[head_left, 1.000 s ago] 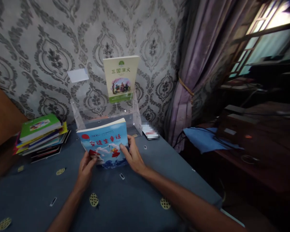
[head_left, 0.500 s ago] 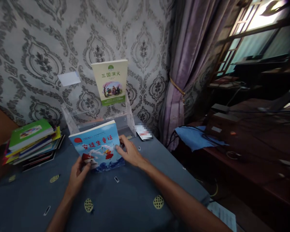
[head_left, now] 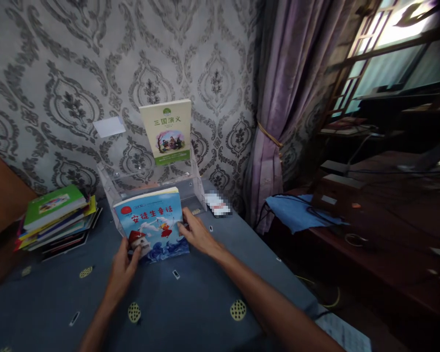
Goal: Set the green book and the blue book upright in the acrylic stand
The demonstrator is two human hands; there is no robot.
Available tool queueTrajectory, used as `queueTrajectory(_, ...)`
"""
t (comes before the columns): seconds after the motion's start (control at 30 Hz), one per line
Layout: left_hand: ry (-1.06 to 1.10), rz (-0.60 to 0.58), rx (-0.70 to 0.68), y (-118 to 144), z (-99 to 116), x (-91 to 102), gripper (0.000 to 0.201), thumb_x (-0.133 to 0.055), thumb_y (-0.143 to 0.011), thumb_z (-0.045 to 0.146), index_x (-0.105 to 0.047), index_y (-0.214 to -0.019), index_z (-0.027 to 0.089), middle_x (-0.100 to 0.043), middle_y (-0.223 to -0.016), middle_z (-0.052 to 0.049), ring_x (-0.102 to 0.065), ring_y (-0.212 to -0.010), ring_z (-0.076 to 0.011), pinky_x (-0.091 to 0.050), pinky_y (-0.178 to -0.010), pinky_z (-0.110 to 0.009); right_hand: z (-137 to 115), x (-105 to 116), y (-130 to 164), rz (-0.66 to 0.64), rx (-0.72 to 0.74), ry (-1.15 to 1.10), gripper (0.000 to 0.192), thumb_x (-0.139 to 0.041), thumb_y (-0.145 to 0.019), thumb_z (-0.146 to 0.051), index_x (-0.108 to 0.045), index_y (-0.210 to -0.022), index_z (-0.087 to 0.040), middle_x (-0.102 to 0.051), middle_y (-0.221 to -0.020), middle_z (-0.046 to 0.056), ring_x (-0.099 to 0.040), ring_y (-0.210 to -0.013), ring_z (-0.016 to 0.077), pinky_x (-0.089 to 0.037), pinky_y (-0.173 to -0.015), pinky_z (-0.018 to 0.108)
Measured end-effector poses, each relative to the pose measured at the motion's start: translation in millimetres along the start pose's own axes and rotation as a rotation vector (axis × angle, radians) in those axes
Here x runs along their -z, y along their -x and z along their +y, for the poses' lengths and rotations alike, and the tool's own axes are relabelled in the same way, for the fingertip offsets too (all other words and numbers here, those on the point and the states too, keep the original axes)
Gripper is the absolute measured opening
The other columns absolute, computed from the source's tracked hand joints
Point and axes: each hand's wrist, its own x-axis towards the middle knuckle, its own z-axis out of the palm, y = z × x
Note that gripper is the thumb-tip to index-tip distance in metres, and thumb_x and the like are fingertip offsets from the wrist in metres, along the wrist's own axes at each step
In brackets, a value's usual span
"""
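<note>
A blue picture-covered book point(head_left: 156, 227) stands tilted back between my hands, its front cover facing me. My left hand point(head_left: 126, 259) grips its lower left edge, thumb on the cover and fingers behind. At the right edge, my right hand point(head_left: 196, 230) holds it the same way. The fingers behind the book are partly hidden. Just beyond it is a clear plastic book stand point(head_left: 112, 193), partly covered by the blue book. A cream and green book point(head_left: 170, 134) rests upright in the stand's upper tier, at its right side.
A stack of books point(head_left: 56, 220) lies on the table's point(head_left: 183, 313) left side. A pale card or phone-like item point(head_left: 216, 203), blurred out, lies right of the stand. Behind is a patterned wall, with a purple curtain point(head_left: 278, 112) at the right, beside a dark red surface point(head_left: 370, 254).
The blue book has shifted slightly within the view and stands a little more upright, both hands still on it. The whole view has moved slightly.
</note>
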Motion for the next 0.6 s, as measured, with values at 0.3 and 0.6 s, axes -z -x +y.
queueTrajectory(0.3, 0.078, 0.051, -0.029, -13, -9, -2.5, 0.043, -0.084, -0.065, 0.032, -0.069, -0.103, 0.019, -0.073, -0.097, -0.008, -0.068, -0.100, -0.0294, -0.056, -0.082, -0.033, 3, 3, -1, -0.010, 0.011, -0.049, 0.006, -0.046, -0.094, -0.028, -0.049, -0.098, -0.023, -0.057, -0.081, -0.001, -0.059, -0.067, 0.0158, -0.050, -0.059, 0.026)
queueTrajectory(0.6, -0.113, 0.004, -0.239, -43, 13, -29.8, 0.036, -0.078, -0.069, 0.036, -0.069, -0.101, 0.024, -0.074, -0.095, -0.008, -0.068, -0.098, -0.0300, -0.055, -0.081, -0.034, 15, 27, -25, 0.109, 0.044, -0.044, 0.016, -0.050, -0.090, -0.028, -0.053, -0.105, -0.023, -0.063, -0.088, 0.003, -0.061, -0.073, 0.0196, -0.054, -0.066, 0.032)
